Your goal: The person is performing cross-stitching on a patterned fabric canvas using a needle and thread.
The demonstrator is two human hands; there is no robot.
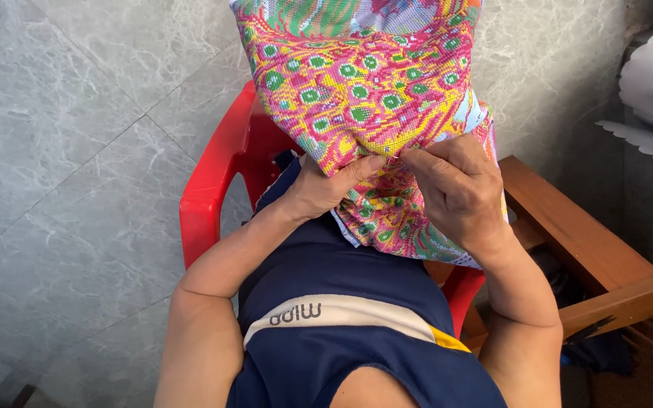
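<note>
I cannot see the top of the cross-stitch cloth point(357, 83); the upper frame edge cuts it off. Below the cloth's fold, my left hand point(326, 189) hides most of its fingers, and my right hand point(459, 189) hides whatever its fingertips pinch. The red chair point(213, 181) under the cloth is mostly covered by me.

Cross-stitch cloth point(357, 83) at 12 o'clock: woven, matt, finely gridded with dense pink, yellow and green thread. Chair point(213, 181) at 9 o'clock: red plastic, smooth, glossy. Bench frame point(591, 257) at 3 o'clock: brown wood, satin finish. Floor tiles point(54, 151): grey, marbled stone look, smooth, faint sheen.
</note>
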